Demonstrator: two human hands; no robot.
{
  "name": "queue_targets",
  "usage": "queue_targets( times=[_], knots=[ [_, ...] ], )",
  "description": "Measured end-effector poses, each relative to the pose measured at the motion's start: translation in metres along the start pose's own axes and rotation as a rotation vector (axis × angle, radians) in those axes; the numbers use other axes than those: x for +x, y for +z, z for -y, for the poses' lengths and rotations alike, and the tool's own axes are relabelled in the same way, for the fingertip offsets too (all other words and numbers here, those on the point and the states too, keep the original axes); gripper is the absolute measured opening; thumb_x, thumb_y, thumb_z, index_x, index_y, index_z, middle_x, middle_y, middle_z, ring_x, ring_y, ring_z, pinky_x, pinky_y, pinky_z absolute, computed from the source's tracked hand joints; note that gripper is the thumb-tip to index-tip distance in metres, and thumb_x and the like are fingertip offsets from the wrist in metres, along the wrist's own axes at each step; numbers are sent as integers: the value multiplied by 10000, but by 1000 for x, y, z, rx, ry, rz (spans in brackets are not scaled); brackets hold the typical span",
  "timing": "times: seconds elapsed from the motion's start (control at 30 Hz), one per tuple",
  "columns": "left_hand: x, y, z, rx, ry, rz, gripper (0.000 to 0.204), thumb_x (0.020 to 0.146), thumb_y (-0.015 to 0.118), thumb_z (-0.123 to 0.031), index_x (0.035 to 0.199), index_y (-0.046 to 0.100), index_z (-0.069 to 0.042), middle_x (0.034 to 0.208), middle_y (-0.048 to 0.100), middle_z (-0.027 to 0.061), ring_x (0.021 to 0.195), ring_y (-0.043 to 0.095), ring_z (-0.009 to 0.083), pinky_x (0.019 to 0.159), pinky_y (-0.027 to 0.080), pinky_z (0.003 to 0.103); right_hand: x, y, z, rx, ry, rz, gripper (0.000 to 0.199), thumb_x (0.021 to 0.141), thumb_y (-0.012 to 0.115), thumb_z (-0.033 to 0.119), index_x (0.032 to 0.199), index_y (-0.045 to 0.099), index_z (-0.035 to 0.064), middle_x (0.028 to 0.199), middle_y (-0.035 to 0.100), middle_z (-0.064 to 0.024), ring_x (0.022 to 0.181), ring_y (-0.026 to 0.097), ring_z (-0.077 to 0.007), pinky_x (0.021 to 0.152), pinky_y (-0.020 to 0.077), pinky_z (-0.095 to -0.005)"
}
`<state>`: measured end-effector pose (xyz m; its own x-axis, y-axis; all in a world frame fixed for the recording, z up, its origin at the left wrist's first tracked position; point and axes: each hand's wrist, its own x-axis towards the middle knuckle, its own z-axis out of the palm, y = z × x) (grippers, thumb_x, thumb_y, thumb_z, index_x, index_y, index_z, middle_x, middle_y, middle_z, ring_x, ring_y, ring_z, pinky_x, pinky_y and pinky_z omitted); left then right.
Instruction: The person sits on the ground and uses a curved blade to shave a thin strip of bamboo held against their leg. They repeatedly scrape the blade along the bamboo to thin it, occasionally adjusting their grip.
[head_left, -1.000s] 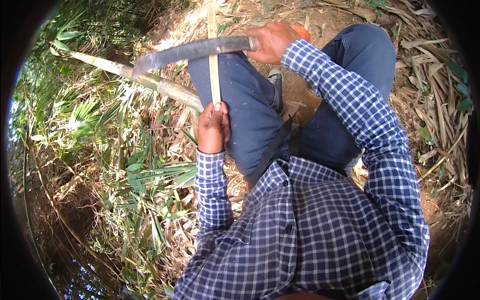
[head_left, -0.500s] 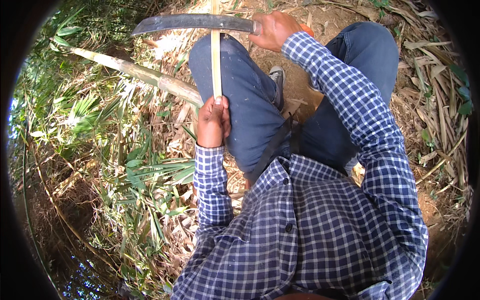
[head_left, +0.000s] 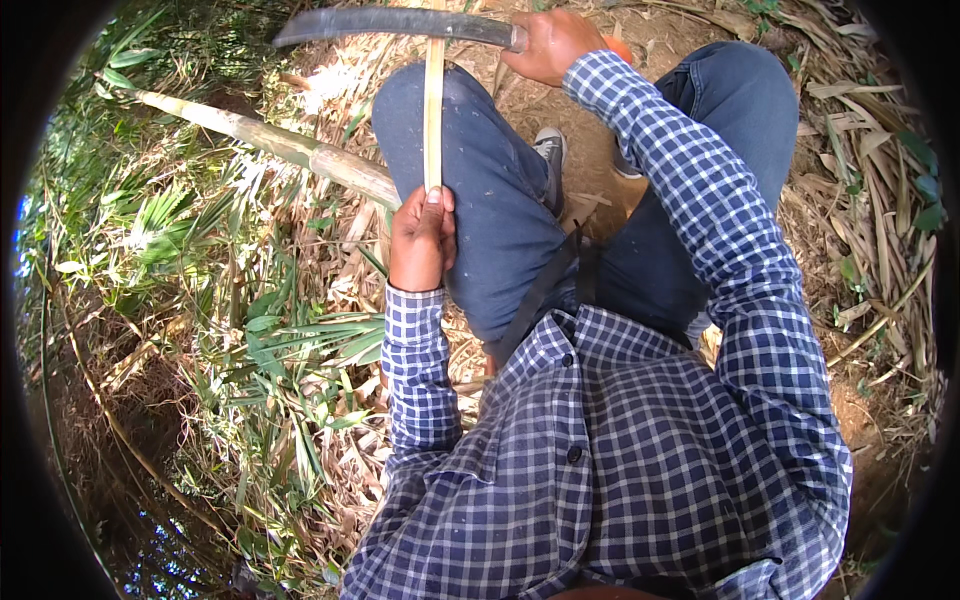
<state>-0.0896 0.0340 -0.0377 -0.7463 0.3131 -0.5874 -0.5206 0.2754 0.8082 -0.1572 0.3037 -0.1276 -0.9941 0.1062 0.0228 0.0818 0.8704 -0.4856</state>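
Observation:
My left hand (head_left: 422, 240) grips the near end of a thin pale bamboo strip (head_left: 434, 120) that runs straight away from me over my left knee. At the top of the view my right hand (head_left: 552, 45) holds the orange handle of a long curved dark blade (head_left: 395, 24). The blade lies crosswise to the left and meets the strip near its far end. I sit with both knees bent, in blue jeans and a blue checked shirt.
A thick bamboo pole (head_left: 270, 140) lies slanting on the ground left of my knee. Green leaves and dry stalks (head_left: 250, 340) cover the ground to the left. Dry husks and bare earth (head_left: 880, 220) lie to the right. A grey shoe (head_left: 550, 150) shows between my legs.
My right hand has moved the blade away from me along the strip, toward the top of the view. My left hand has kept its hold on the strip's near end.

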Motion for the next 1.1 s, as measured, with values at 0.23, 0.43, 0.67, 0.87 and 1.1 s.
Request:
queue_targets(
  times=[0.23, 0.43, 0.67, 0.87, 1.1],
  knots=[
    [1, -1, -1, -30, -14, -10, 276, 1055, 393, -221, 860, 519, -74, 548, 375, -52, 375, 308, 29, 344, 253, 197, 11, -7, -4, 0, 88, 32, 479, 774, 678, 418, 1075, 702, 46, 799, 698, -200, 743, 686, -346, 755, 572, -438],
    [-2, -1, 13, -24, 38, -69, 254, 1051, 412, -214, 888, 540, -66, 572, 409, -49, 380, 311, 25, 341, 252, 202, 28, 0, -25, 267, 516, -104, 535, 726, 687, 460, 985, 704, -8, 879, 674, -282, 822, 667, -435, 755, 544, -467],
    [2, 2, -4, 46, 100, -131, 243, 1046, 424, -203, 913, 567, -58, 583, 397, -64, 407, 301, 16, 366, 233, 202, -27, -37, 33, 248, 87, 58, 409, 783, 702, 346, 1035, 679, 24, 697, 678, -184, 651, 691, -313, 637, 570, -422],
    [16, -7, 0, 150, 121, -159, 263, 1034, 432, -153, 859, 587, -31, 603, 446, -35, 516, 382, 42, 480, 316, 221, -56, -21, 47, 83, -255, 180, 361, 753, 728, 297, 1015, 655, 60, 670, 671, -164, 607, 678, -319, 597, 553, -453],
    [10, 1, 3, 266, 183, -224, 264, 1023, 445, -136, 824, 577, -25, 580, 435, -28, 529, 372, 49, 496, 313, 237, -41, -20, 42, 81, -135, 79, 305, 735, 698, 296, 960, 706, 89, 632, 665, -128, 603, 677, -324, 595, 560, -455]
  ],
)
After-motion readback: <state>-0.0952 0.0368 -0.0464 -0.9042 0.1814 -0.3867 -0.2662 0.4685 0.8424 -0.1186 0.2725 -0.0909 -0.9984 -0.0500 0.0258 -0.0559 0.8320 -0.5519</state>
